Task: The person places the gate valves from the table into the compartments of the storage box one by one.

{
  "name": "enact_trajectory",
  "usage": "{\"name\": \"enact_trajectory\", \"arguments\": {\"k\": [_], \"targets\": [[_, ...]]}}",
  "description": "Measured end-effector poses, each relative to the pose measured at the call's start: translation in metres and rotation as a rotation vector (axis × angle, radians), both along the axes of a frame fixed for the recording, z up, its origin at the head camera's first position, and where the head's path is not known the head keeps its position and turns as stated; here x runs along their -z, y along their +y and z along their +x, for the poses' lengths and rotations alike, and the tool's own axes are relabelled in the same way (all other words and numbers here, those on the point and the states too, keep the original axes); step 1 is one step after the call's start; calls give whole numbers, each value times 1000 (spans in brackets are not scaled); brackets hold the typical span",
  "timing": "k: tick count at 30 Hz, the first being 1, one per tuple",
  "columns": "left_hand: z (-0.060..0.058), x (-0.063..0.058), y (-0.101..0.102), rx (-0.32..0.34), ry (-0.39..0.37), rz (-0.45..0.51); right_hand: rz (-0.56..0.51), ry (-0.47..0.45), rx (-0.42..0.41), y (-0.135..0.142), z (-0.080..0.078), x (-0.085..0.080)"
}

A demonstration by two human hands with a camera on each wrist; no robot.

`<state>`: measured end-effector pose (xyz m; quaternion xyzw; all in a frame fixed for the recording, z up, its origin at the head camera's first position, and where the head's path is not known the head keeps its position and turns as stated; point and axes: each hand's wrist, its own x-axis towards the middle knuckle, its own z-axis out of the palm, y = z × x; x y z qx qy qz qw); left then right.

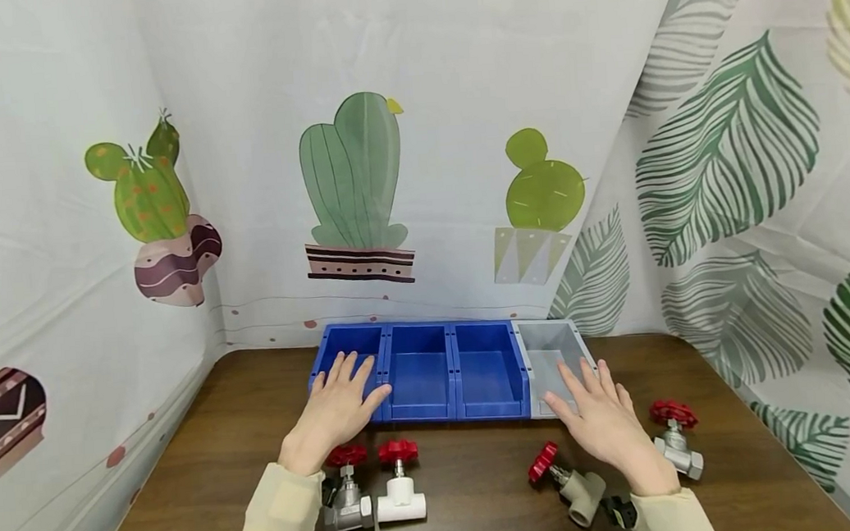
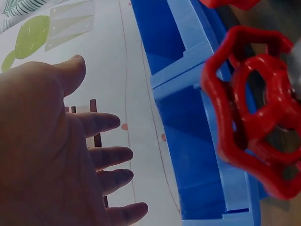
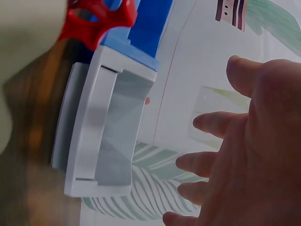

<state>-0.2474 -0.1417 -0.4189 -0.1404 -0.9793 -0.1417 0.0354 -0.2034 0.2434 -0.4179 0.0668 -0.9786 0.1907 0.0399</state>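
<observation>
My left hand [image 1: 337, 410] is held out with fingers spread, overlapping the leftmost blue bin in the head view; nothing is in it. Spread the same way, my right hand [image 1: 604, 419] overlaps the front of the grey bin [image 1: 555, 355] and holds nothing. Nearest the left wrist are a metal gate valve [image 1: 349, 505] and a white plastic valve [image 1: 401, 502], both with red handwheels. A beige plastic valve [image 1: 582, 495] lies tilted beside the right wrist. Further right is another metal valve [image 1: 676, 449]. One red handwheel [image 2: 225, 101] looms close in the left wrist view.
Three blue bins [image 1: 421, 415] and the grey one form a joined row at the back of the brown wooden table [image 1: 478, 492]. Behind them hangs a white curtain [image 1: 441, 67] printed with cacti and leaves. Pale sleeves [image 1: 275, 506] cover both forearms.
</observation>
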Motion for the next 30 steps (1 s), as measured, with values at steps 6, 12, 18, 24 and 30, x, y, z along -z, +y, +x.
{"name": "enact_trajectory", "arguments": {"k": [6,12,18,24,30], "targets": [[-3,3,-4,-14,-16,11,-18,-4,6,6,5,5],[-6,4,-10,-19,-7,34,-32,-5,4,14,8,8],[-10,4,-17,-16,11,69,-40,-25,16,22,9,11],[-12,5,-23,-28,-6,77,-58,-30,18,30,12,13],[-16,5,-29,-22,-12,103,-64,-34,19,38,13,15]]}}
